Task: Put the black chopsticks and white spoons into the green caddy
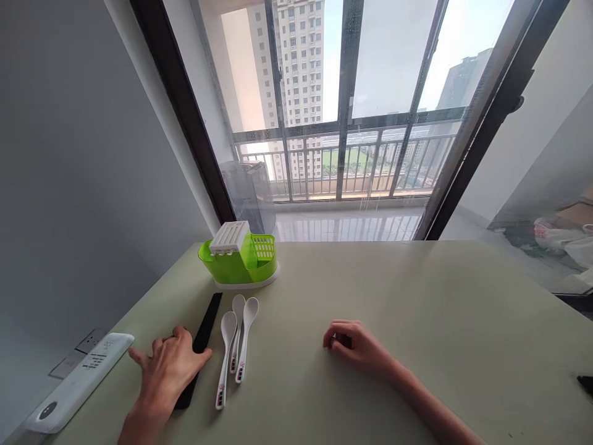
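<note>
My left hand (169, 369) lies flat with fingers spread on the pale green table (393, 296), covering the near part of a long black strip (207, 321). Just right of it lie three white spoons (234, 349) side by side, bowls pointing away from me. Beyond them stands a green cutlery holder (241, 262) with a white slotted insert, on a white base. My right hand (354, 345) rests on the table at the middle, its fingers curled under loosely, and nothing shows in it.
A white power strip (76, 383) lies along the table's left edge by the grey wall. A dark object (586, 383) pokes in at the right edge. Large windows and a balcony railing lie beyond the table's far edge. Bags sit on the floor at right.
</note>
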Tool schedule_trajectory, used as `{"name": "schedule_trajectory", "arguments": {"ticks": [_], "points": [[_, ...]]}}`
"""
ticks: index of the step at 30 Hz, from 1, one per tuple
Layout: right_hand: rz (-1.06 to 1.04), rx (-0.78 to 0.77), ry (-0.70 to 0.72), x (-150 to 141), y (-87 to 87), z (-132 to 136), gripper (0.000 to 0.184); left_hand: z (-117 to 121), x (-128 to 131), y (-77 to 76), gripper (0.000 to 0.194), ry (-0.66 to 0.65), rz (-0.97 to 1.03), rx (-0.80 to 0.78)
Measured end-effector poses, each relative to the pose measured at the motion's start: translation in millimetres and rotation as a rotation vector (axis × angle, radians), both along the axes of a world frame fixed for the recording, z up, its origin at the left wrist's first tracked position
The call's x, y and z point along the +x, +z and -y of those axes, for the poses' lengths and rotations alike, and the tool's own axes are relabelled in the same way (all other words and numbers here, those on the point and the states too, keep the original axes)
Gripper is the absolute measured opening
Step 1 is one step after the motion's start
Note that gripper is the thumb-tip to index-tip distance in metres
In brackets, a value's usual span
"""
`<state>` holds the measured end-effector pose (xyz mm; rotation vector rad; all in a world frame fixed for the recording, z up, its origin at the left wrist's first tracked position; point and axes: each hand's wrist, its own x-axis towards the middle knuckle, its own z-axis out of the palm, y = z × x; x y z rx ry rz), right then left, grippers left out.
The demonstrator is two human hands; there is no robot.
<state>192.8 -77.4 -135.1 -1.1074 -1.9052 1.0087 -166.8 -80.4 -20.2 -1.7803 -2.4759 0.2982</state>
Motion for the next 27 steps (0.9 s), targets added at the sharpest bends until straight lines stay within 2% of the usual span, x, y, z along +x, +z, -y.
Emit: {"name": "schedule_trajectory", "arguments": {"ticks": [27], "points": [[0.007, -0.007, 0.001, 0.2, 1.0, 0.5, 0.025, -13.2, -11.0, -3.9, 0.024, -0.041, -0.014, -0.036]]}}
